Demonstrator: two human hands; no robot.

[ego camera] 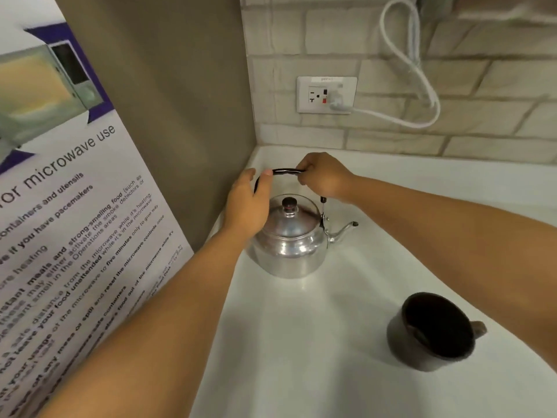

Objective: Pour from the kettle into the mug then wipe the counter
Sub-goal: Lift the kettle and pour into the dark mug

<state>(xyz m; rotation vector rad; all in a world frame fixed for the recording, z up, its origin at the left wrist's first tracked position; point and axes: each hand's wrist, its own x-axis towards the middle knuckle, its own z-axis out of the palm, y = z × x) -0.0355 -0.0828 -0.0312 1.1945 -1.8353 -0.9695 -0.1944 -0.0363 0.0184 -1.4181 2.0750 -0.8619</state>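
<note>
A shiny metal kettle [287, 245] stands on the white counter [316, 342] near the back left corner, its spout pointing right and its black handle raised upright. My right hand [324, 176] is closed around the right part of the handle. My left hand [247, 206] rests against the handle's left end, thumb on top of it, fingers beside the lid. A dark brown mug [431, 330] stands upright to the front right of the kettle, its handle facing right; its inside looks dark.
A brown side wall [168, 116] with a microwave-use poster [69, 221] borders the counter on the left. The tiled back wall carries a socket [327, 95] with a white cable [422, 86] plugged in and looping upward.
</note>
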